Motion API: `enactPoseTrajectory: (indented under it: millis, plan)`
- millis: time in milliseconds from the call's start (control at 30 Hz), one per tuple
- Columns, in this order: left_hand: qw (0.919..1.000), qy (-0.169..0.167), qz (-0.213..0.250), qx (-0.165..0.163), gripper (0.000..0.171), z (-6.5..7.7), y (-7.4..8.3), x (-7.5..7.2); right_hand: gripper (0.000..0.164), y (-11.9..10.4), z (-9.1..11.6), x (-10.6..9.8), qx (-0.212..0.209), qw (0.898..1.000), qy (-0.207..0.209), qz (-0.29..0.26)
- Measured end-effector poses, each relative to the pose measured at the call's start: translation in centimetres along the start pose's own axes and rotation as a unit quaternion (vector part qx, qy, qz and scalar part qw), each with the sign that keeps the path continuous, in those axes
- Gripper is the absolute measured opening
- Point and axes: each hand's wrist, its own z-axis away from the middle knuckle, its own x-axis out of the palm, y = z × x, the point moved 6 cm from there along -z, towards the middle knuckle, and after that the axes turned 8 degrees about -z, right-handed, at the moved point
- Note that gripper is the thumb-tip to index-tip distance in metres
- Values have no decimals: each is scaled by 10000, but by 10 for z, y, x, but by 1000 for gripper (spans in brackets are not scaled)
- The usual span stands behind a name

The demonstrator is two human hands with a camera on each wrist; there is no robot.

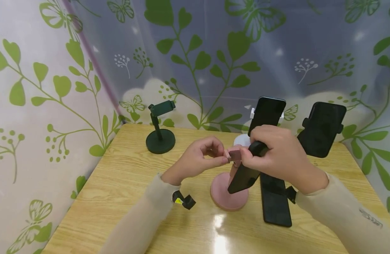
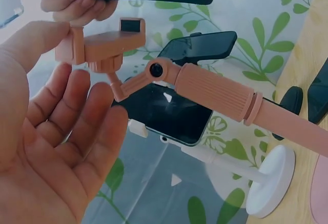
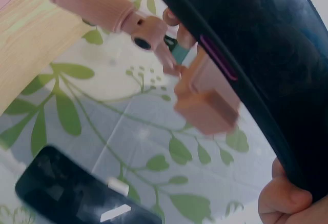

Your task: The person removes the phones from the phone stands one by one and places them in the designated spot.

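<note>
My left hand (image 1: 202, 157) pinches one end of the clamp (image 2: 107, 44) on top of a pink phone stand (image 1: 226, 201). In the left wrist view the thumb lies on the clamp's end piece and the fingertips are just beneath it. The stand's round base is on the table, its ribbed neck (image 2: 215, 93) slanting up to the clamp. My right hand (image 1: 277, 155) grips a black phone (image 1: 244, 178) by its edge, tilted beside the clamp. Up close in the right wrist view, the phone (image 3: 261, 65) overlaps part of the clamp (image 3: 210, 103).
A dark green phone stand (image 1: 160, 141) is at the back left of the wooden table (image 1: 118, 190). Behind my right hand, a white stand bears a phone (image 1: 268, 113), and another phone (image 1: 323, 128) sits in a dark holder. One more phone (image 1: 275, 208) lies flat near the base.
</note>
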Motion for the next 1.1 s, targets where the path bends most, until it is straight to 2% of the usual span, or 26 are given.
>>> enactPoseTrajectory:
  millis: [300,433,600,733,867,967,1033,1100]
  plan:
    - [9996,246,-18,-159,11,7,4,3,22,12,42,-44,706,9947,519,535]
    - [9995,262,26,-145,9,8,3,4,23,23,64,-57,1128,9885,403,922]
    - [9994,294,21,-169,9,8,1,6,28,44,95,-61,1626,9750,-48,1512]
    - [9994,300,97,-173,9,9,-1,7,35,70,124,-59,2307,9546,-699,1749]
    - [9992,308,160,-192,10,9,-1,9,40,99,155,-54,3171,9193,-1626,1672]
    - [9991,331,177,-203,10,9,-1,10,40,117,177,-49,3637,8929,-2176,1519]
    - [9990,345,184,-200,10,9,-1,11,39,127,189,-46,3801,8821,-2375,1452]
    - [9990,342,203,-184,10,9,0,11,39,134,199,-44,3912,8755,-2477,1384]
